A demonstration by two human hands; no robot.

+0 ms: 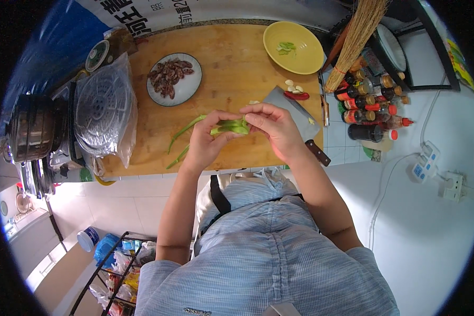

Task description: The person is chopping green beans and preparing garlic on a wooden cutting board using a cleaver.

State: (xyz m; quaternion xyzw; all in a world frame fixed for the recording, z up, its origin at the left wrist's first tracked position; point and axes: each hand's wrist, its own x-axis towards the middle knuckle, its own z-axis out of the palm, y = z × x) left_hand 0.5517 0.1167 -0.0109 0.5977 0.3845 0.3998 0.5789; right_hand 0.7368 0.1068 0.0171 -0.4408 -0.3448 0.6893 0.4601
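Observation:
My left hand (206,138) grips a few green vegetable stalks (231,127) above the wooden cutting board (225,47). The fingers of my right hand (274,125) pinch the right end of these stalks. Thinner green stems (185,132) trail leftward from beneath my left hand. Partly behind my right hand lies a cleaver, its blade (288,106) on the board and its dark handle (318,153) past the front edge. Bits of green and white stick to the blade. Peeled garlic cloves (294,87) and a red chili pepper (296,95) lie just beyond it.
A white plate (158,96) of sliced dark sausage (170,77) stands back left; a yellow plate (312,63) with green slices (286,48) stands back right. A plastic-wrapped steamer tray (104,110) borders the left. Sauce bottles (359,102) and a straw brush (355,43) crowd the right.

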